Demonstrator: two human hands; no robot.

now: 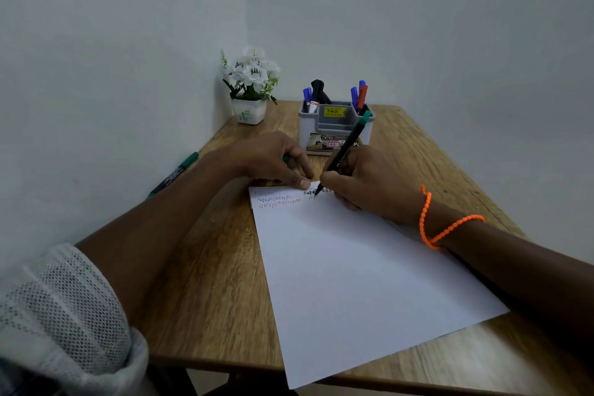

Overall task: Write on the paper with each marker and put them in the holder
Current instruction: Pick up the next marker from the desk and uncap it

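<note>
Right hand grips black green-capped marker, tip on white paper sheet just below the fingers; left hand fingertips press the sheet's top edge; grey plastic holder beyond

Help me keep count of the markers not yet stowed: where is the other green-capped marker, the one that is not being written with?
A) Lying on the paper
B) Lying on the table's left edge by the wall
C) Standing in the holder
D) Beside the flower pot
B: the spare green-capped marker lies flat along the left edge of the table, next to the wall, apart from the paper and the holder.
</note>
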